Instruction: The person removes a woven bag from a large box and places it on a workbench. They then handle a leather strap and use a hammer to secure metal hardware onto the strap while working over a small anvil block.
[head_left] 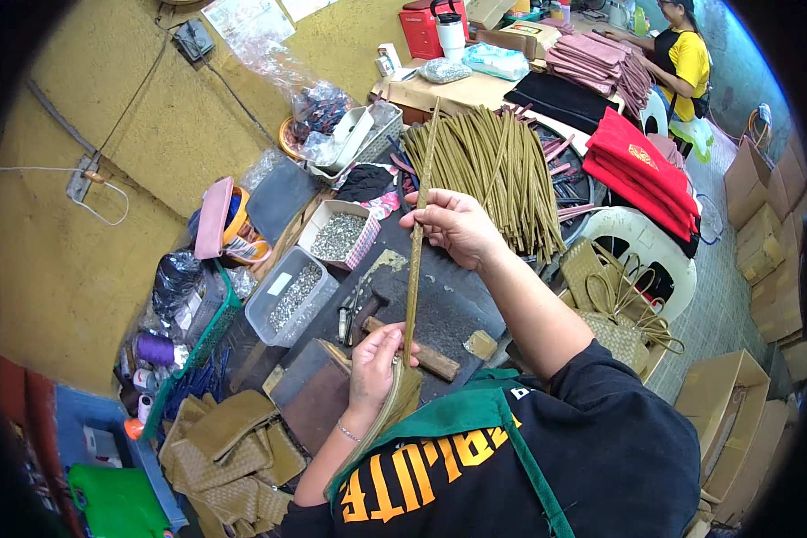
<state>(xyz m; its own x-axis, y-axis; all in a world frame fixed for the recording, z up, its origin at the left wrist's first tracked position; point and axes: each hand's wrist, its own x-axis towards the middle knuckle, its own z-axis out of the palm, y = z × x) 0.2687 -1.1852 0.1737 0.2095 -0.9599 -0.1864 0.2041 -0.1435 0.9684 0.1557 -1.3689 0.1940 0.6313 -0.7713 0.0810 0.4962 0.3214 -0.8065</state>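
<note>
A long, narrow olive strap [414, 287] runs upright between my hands, over the dark work surface. My right hand [455, 226] pinches it at mid-length, and its free end points away from me. Lower down, my left hand [374, 375] closes on the strap's near end together with the edge of an olive pouch-like piece [394, 408], which lies against my apron. Just beyond my left hand is a hammer with a wooden handle [435, 362]. A large pile of similar olive straps [489, 170] is heaped past my right hand.
Left of the strap stand a clear tub [289, 300] and a pink-sided box [336, 235] of small metal fasteners. Olive woven pieces [229, 457] lie at lower left, more woven bags [605, 305] at right. Red folded fabric [641, 175] covers a white chair. A person [686, 67] in yellow sits far right.
</note>
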